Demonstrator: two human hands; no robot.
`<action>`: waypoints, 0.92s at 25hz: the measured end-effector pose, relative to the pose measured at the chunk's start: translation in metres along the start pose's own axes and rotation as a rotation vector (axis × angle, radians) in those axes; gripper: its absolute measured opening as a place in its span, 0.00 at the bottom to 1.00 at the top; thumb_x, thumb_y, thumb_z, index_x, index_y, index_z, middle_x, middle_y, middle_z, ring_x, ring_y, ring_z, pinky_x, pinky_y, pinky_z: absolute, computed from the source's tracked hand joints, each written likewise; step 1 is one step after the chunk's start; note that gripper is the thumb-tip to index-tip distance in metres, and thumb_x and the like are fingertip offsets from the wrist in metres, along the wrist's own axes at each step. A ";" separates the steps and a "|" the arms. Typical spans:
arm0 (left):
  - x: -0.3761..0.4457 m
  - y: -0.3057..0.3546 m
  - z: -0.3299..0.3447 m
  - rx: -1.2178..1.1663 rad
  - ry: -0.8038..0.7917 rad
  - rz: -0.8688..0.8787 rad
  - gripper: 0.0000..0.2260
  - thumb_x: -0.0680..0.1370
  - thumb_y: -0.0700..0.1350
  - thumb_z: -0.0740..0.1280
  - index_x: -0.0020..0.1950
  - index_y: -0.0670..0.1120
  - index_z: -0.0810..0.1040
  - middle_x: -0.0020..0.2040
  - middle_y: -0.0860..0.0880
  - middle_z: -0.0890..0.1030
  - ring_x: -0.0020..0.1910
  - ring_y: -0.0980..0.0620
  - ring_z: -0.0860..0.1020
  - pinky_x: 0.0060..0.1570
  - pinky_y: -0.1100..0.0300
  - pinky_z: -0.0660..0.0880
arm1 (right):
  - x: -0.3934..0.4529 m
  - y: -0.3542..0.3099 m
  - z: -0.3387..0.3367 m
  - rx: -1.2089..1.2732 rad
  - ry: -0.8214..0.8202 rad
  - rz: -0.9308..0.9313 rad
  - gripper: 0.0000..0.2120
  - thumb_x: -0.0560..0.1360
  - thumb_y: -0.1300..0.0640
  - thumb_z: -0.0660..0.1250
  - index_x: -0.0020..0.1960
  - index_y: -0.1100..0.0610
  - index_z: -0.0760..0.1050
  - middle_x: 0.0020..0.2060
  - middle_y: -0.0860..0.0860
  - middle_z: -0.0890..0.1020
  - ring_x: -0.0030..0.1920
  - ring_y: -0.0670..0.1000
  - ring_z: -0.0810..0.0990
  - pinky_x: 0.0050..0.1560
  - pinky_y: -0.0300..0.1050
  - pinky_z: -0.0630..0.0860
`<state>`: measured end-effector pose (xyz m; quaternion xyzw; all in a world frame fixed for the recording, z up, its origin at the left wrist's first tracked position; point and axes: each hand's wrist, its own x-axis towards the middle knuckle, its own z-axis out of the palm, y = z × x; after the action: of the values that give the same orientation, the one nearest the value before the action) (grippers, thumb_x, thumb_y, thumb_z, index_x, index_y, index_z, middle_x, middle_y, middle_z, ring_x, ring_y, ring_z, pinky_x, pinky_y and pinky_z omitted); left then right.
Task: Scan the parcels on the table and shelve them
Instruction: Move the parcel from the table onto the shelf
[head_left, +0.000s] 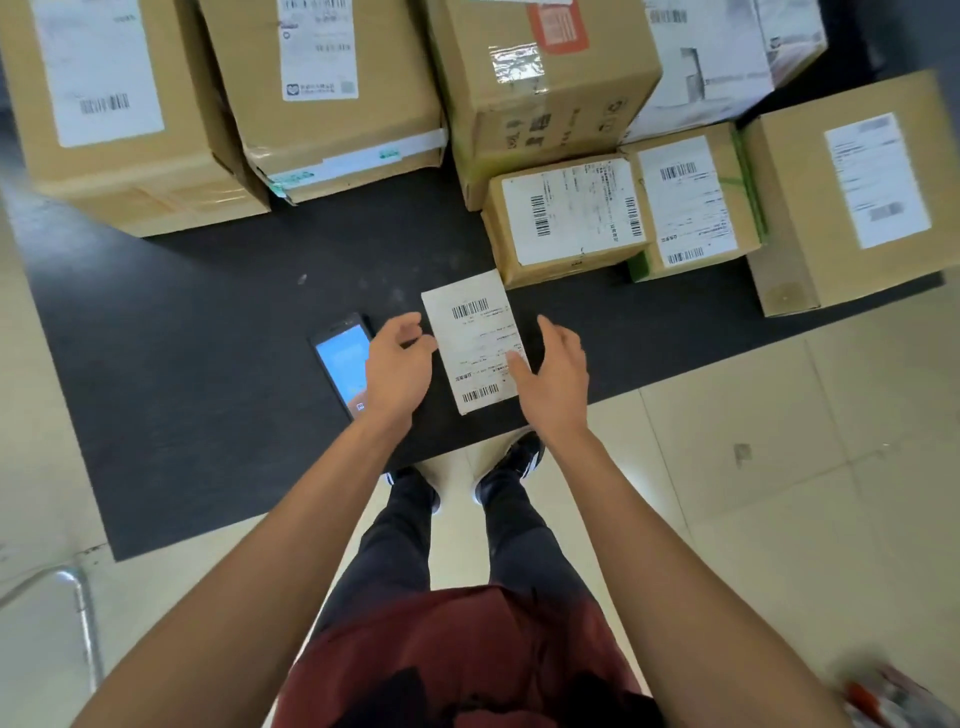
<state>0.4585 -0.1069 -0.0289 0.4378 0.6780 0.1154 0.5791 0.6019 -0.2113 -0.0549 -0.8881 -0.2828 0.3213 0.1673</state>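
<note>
A flat parcel (475, 340) with a white barcode label lies near the front edge of the black table (208, 322). My left hand (397, 364) hovers at its left side, fingers loosely curved and holding nothing. On the other side, my right hand (553, 371) is spread open, its thumb over the label's lower right corner. A phone (340, 364) with a lit blue screen lies on the table just left of my left hand, partly hidden by it.
Several cardboard boxes with shipping labels crowd the table's back: large ones (332, 88) at left and centre, smaller ones (569, 218) at right, one (852, 192) overhanging the right edge. Beige floor tiles lie below. A metal frame (78, 597) stands at lower left.
</note>
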 end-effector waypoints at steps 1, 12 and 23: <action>-0.005 -0.006 0.005 0.000 -0.001 -0.058 0.18 0.81 0.41 0.65 0.71 0.50 0.74 0.65 0.51 0.79 0.63 0.49 0.78 0.63 0.44 0.77 | 0.000 0.000 0.002 0.021 -0.054 -0.015 0.29 0.80 0.48 0.68 0.78 0.50 0.63 0.73 0.53 0.69 0.72 0.55 0.68 0.70 0.58 0.70; -0.028 -0.016 -0.018 -0.047 -0.130 0.058 0.15 0.82 0.39 0.64 0.67 0.52 0.76 0.59 0.55 0.83 0.58 0.53 0.82 0.46 0.55 0.84 | -0.040 -0.028 0.012 0.332 -0.006 -0.006 0.24 0.77 0.61 0.72 0.69 0.47 0.70 0.64 0.48 0.76 0.63 0.46 0.76 0.48 0.32 0.76; -0.102 0.102 -0.043 -0.003 -0.330 0.659 0.23 0.81 0.38 0.66 0.71 0.61 0.76 0.62 0.60 0.81 0.61 0.60 0.79 0.58 0.58 0.79 | -0.118 -0.085 -0.092 0.794 0.460 -0.139 0.24 0.79 0.60 0.69 0.65 0.35 0.70 0.60 0.35 0.79 0.59 0.33 0.76 0.47 0.23 0.74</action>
<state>0.4621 -0.1059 0.1211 0.6443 0.3979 0.2245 0.6132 0.5553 -0.2274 0.1097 -0.7825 -0.1524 0.1875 0.5739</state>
